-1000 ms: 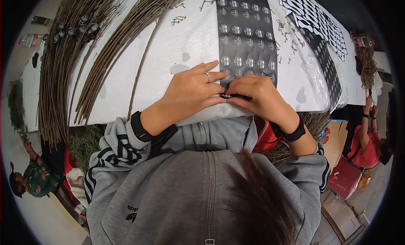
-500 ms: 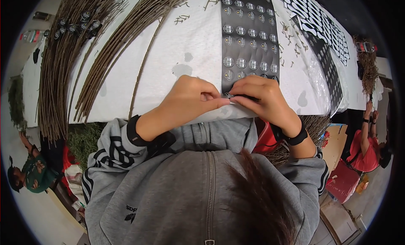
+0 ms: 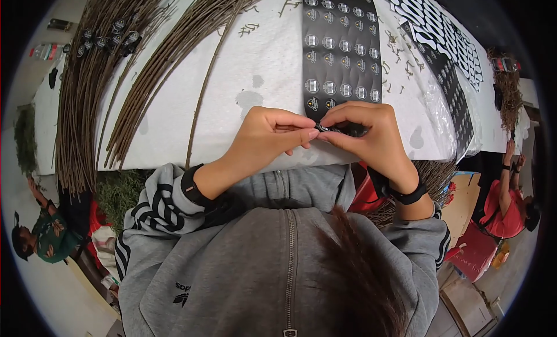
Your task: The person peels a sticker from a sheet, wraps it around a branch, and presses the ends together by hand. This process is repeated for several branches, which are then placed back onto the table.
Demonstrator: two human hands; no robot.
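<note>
- Left hand: thumb and index fingers pinched together on a small dark piece.
- Right hand: fingers rounded, tips closed on the same piece.
- Dark piece: at the near end of the black label sheet; partly covered, detachment not determinable.
- Label sheet: lies flat on the white-covered surface.
- Brown stems: bundled, left of the sheet.

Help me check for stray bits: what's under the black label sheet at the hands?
White table cover shows along both long sides of the black label sheet, so probably continues beneath. Anything directly under is covered; the right hand hides part of the near end.
</note>
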